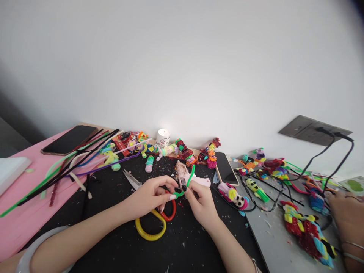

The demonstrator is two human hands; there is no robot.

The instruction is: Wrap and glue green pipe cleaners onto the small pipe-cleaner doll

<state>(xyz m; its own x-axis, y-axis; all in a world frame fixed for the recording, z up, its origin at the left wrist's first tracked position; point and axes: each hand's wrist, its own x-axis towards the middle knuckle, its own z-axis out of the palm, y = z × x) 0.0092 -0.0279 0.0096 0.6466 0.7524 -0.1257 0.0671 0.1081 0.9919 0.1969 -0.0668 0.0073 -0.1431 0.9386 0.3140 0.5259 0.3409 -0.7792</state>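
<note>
My left hand (155,195) and my right hand (200,201) meet over the black tabletop. Between them is a bright green pipe cleaner (191,175), pinched at both ends of a short bent, fuzzy stretch. Its straight tip sticks up above my right hand. Just behind my fingers lies a pale pink glue gun (184,174) with a stained front, partly hidden by my right hand. Beneath my left hand rests a pair of scissors (150,238) with one yellow and one red handle loop, the blades pointing to the far left.
Loose pipe cleaners (71,163) and a dark phone (69,139) lie on the pink surface at left. A paper cup (163,138) and several fuzzy figures stand along the wall. Another phone (226,168) leans at right. Another person's hand (345,212) is far right, beneath plugged-in cords (338,163).
</note>
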